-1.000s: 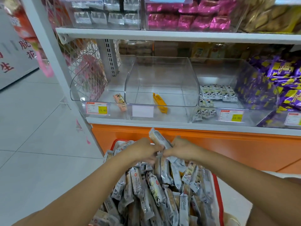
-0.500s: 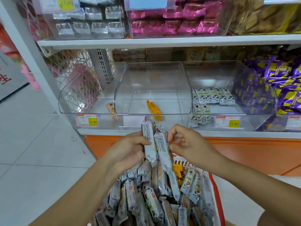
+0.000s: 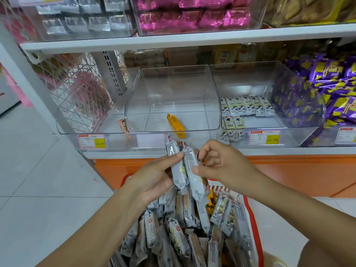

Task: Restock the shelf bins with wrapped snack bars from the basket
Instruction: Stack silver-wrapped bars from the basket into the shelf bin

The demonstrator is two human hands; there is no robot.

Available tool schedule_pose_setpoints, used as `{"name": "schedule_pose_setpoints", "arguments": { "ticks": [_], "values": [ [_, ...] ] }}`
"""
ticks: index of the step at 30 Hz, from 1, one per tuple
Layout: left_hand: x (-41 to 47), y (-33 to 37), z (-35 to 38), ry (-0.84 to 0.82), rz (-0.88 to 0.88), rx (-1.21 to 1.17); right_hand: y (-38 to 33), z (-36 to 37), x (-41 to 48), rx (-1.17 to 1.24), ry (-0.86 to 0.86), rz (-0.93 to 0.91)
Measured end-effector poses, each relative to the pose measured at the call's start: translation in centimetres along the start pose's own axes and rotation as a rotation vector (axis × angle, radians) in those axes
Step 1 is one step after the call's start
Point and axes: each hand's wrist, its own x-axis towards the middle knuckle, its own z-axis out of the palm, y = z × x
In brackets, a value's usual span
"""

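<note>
Hands that were sunk in the heaped pile a second ago are now lifted clear of it, in front of the white shelf (image 3: pixel 115 152). Half a second back the right hand (image 3: pixel 221 166) hung just beside the bars with its fingertips near their tops. Now its thumb lies on the front of the right-hand one of two grey-and-white wrapped snack bars (image 3: pixel 192 176), and its curled fingers sit behind that bar's upper end, pinching it. The left hand (image 3: pixel 154 178) grips the other bar from the left, thumb across its face and fingers curled beneath. Both bars stand nearly upright, side by side and touching, tops tilted slightly left. They are directly above the red plastic basket (image 3: pixel 252 224), which is heaped with more of the same bars. Behind and above the hands sits the clear plastic shelf bin (image 3: pixel 173 89), holding a single orange-wrapped bar (image 3: pixel 175 125). The held bars are outside it, near its front lip.
</note>
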Motion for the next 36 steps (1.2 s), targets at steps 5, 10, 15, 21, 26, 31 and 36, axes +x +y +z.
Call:
{"name": "schedule_pose_setpoints", "arguments": {
  "ticks": [5,10,15,21,26,31,36],
  "values": [
    [0.1,-0.1,0.3,-0.003,-0.011,-0.060,-0.2,-1.6,0.6,-0.032,0.133,-0.008],
    [0.0,-0.3,0.7,-0.066,-0.037,-0.068,0.5,-1.8,0.8,-0.145,0.173,0.011],
    [-0.5,-0.1,0.6,-0.157,-0.086,0.010,0.3,-1.7,0.9,0.000,0.061,0.008],
    [-1.4,1.0,0.1,-0.360,-0.002,-0.080,-0.8,-2.4,0.2,0.091,0.031,0.029],
    [-1.4,0.4,2.0,-0.258,0.127,-0.090,-2.0,-0.3,-1.3,-0.174,0.103,-0.029],
    [-1.5,2.1,3.2,-0.322,0.168,0.001,-3.7,-0.7,-0.9,-0.311,0.259,-0.152],
    [-0.8,3.9,3.0,0.108,0.499,0.778,-5.0,-8.3,2.5,-0.337,0.413,-0.025]
  ]
}}
